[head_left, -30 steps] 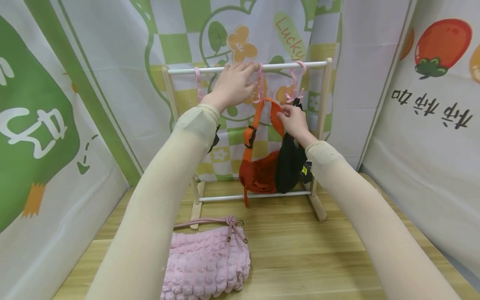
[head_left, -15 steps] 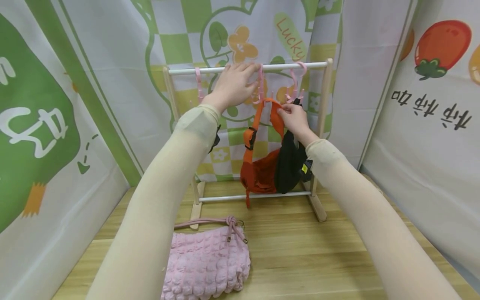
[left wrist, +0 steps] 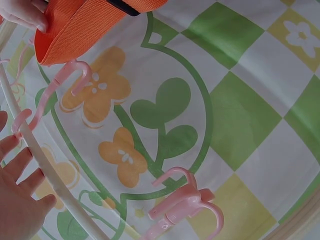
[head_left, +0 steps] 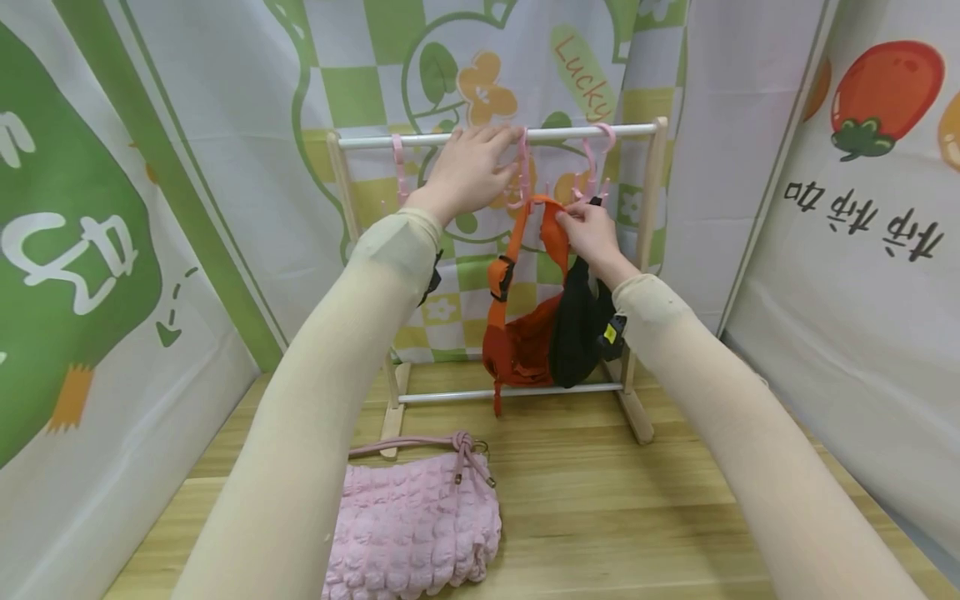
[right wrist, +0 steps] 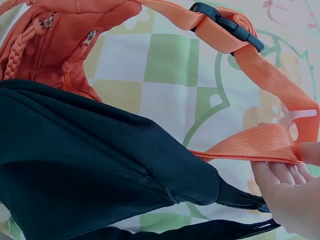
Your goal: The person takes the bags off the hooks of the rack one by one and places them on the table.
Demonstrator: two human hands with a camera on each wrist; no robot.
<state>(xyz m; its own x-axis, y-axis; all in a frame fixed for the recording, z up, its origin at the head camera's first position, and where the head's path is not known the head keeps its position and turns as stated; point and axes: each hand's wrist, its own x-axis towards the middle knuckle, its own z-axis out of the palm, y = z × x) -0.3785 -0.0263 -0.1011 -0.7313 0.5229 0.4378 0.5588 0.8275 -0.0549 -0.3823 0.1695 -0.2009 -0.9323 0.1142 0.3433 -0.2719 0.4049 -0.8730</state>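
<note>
In the head view an orange bag [head_left: 525, 343] hangs by its strap [head_left: 517, 237] from a pink hook [head_left: 522, 171] on the rack's top rail. My right hand [head_left: 592, 237] pinches the strap between thumb and fingers, right of the hook; the right wrist view shows the strap [right wrist: 260, 142] lying across the fingers under the thumb. My left hand [head_left: 471, 171] rests on the white rail, its fingers extended near the top of the hook. In the left wrist view those fingers touch the rail [left wrist: 55, 180]. A black bag [head_left: 581, 329] hangs just right of the orange one.
Another pink hook [head_left: 398, 167] hangs at the rack's left, and one [head_left: 592, 167] at the right. The wooden rack post [head_left: 647, 200] stands close behind my right hand. A pink puffy handbag [head_left: 416, 525] lies on the wooden table [head_left: 600, 508], partly behind my left forearm.
The bottom of the orange bag has swung slightly to the right. Both hands keep almost the same place and hold.
</note>
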